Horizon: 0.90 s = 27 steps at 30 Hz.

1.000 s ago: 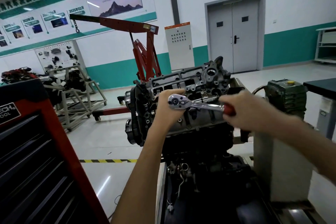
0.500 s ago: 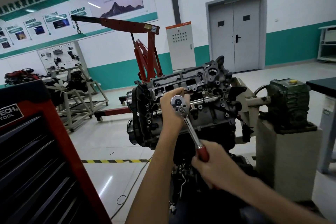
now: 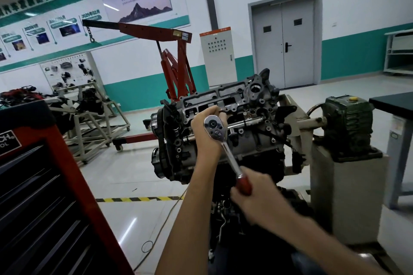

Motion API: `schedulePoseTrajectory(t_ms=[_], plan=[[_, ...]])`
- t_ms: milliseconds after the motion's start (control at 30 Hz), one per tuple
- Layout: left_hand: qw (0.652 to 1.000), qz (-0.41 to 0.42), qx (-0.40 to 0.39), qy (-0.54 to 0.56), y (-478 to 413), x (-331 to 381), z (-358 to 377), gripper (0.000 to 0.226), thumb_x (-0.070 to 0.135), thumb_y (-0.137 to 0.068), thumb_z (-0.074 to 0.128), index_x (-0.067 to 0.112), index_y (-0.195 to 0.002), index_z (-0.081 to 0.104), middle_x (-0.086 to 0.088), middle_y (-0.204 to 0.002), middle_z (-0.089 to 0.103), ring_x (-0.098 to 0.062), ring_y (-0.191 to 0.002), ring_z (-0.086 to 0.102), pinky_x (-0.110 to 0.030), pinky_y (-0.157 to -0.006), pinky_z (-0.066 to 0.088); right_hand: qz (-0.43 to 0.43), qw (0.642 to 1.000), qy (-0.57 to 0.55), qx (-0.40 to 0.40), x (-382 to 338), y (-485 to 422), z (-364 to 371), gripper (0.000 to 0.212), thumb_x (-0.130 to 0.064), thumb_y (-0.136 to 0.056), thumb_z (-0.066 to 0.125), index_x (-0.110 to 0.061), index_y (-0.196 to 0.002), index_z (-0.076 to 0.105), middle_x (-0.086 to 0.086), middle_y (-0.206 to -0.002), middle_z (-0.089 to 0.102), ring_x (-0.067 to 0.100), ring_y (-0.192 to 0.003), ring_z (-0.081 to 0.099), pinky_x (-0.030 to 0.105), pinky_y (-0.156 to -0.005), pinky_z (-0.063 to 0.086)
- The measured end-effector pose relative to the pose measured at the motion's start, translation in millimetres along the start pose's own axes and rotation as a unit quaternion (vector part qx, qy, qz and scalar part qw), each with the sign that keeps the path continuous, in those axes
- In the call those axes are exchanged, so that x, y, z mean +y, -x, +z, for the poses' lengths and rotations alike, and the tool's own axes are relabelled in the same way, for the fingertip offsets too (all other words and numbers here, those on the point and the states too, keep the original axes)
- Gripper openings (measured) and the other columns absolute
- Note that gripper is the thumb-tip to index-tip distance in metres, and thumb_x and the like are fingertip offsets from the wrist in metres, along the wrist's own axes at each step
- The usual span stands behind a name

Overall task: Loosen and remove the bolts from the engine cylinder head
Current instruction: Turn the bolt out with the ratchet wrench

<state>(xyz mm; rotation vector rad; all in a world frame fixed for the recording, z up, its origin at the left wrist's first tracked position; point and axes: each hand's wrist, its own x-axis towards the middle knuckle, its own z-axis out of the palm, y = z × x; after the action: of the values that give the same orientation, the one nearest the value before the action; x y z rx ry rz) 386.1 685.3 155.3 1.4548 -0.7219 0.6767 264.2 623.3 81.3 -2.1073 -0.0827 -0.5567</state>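
Slipping is the main risk, in my judgement: if the ratchet (image 3: 225, 147) tilts while it is pulled, the socket can jump off the bolt, round its corners, and send a hand hard against the cylinder head (image 3: 250, 100). Toward the left end of the cylinder head, the left hand (image 3: 204, 134) sits behind the top of the ratchet, its fingers (image 3: 213, 110) curled round the part below it and steadying it. The bolt is hidden under the tool, just behind these fingers. Lower right, the right hand (image 3: 259, 201) is wrapped firmly round the ratchet's red end.
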Motion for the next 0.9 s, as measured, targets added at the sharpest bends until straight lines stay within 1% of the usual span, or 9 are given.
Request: schedulePoseTrajectory(t_ms=[67,133,233,333,433,533,667,800,900], plan=[[1.000,0.004,0.014,-0.004,1,1,3,0.057,-0.012,-0.081,0.054,0.027,-0.051,0.026,0.012,-0.039,0.029,-0.001,-0.044,0.025,-0.020,-0.051,0.027,0.020,0.993,-0.111,-0.033,-8,9,26,0.011,-0.006,-0.079,0.059,-0.010,-0.075,0.049,0.003,-0.054,0.048,0.007,-0.036,0.043,0.017,-0.038,0.038],[1.000,0.018,-0.011,-0.004,2,0,-2,0.056,-0.013,-0.080,0.054,0.026,-0.052,0.026,0.014,-0.039,0.029,-0.001,-0.042,0.026,-0.013,-0.048,0.024,0.020,0.994,-0.092,-0.050,-9,6,17,0.015,-0.005,-0.078,0.057,-0.014,-0.071,0.047,0.002,-0.055,0.048,0.005,-0.034,0.044,0.017,-0.036,0.036],[0.996,0.022,-0.084,0.004,3,-2,-19,0.049,-0.007,-0.078,0.059,0.031,-0.057,0.038,0.019,-0.048,0.038,0.005,-0.050,0.037,-0.009,-0.051,0.031,-0.034,0.989,0.127,-0.068,-1,-18,-41,0.024,-0.010,-0.078,0.058,-0.023,-0.065,0.043,-0.004,-0.060,0.048,0.005,-0.043,0.046,0.011,-0.041,0.032],[0.980,0.040,-0.191,-0.034,-4,4,-27,0.027,0.004,-0.073,0.054,0.012,-0.051,0.042,0.005,-0.052,0.040,-0.009,-0.054,0.033,-0.026,-0.052,0.028,-0.103,0.931,0.343,-0.074,-9,-55,-105,0.014,-0.014,-0.083,0.057,-0.022,-0.075,0.049,-0.007,-0.061,0.053,0.004,-0.050,0.052,0.014,-0.046,0.044],[0.969,0.076,-0.225,-0.069,-11,7,-22,0.027,0.003,-0.074,0.053,0.008,-0.052,0.039,-0.004,-0.051,0.036,-0.014,-0.053,0.030,-0.029,-0.051,0.023,-0.155,0.888,0.432,-0.037,-18,-77,-132,0.007,-0.016,-0.080,0.057,-0.018,-0.076,0.052,-0.008,-0.056,0.052,0.005,-0.052,0.052,0.027,-0.054,0.051],[0.994,0.060,-0.081,-0.050,-1,4,-13,0.028,-0.002,-0.077,0.056,0.014,-0.057,0.042,-0.002,-0.053,0.037,-0.012,-0.053,0.033,-0.026,-0.050,0.030,-0.112,0.922,0.369,-0.037,-5,-62,-109,0.012,-0.014,-0.080,0.057,-0.021,-0.075,0.049,-0.006,-0.059,0.052,0.009,-0.051,0.053,0.024,-0.050,0.048],[0.998,-0.012,0.043,0.034,4,2,4,0.045,-0.015,-0.081,0.055,0.014,-0.053,0.035,0.008,-0.049,0.028,-0.002,-0.045,0.027,-0.012,-0.047,0.024,-0.050,0.995,0.086,0.021,9,-14,-25,0.029,-0.007,-0.076,0.060,-0.020,-0.060,0.039,-0.006,-0.050,0.043,0.005,-0.042,0.039,0.017,-0.045,0.033],[0.999,0.015,0.035,-0.013,3,3,6,0.056,-0.016,-0.079,0.054,0.024,-0.051,0.026,0.013,-0.046,0.024,-0.004,-0.044,0.024,-0.015,-0.050,0.022,0.001,0.990,-0.142,0.005,-4,7,38,0.019,-0.001,-0.079,0.058,-0.016,-0.069,0.049,-0.004,-0.049,0.045,0.004,-0.040,0.041,0.017,-0.042,0.035],[0.999,0.020,-0.034,-0.014,2,-5,-10,0.050,-0.016,-0.080,0.057,0.024,-0.055,0.039,0.015,-0.050,0.035,0.000,-0.044,0.034,-0.016,-0.049,0.030,-0.035,0.999,-0.024,-0.008,0,-4,4,0.027,-0.002,-0.076,0.057,-0.021,-0.062,0.042,-0.008,-0.050,0.043,0.004,-0.039,0.040,0.015,-0.042,0.033]])
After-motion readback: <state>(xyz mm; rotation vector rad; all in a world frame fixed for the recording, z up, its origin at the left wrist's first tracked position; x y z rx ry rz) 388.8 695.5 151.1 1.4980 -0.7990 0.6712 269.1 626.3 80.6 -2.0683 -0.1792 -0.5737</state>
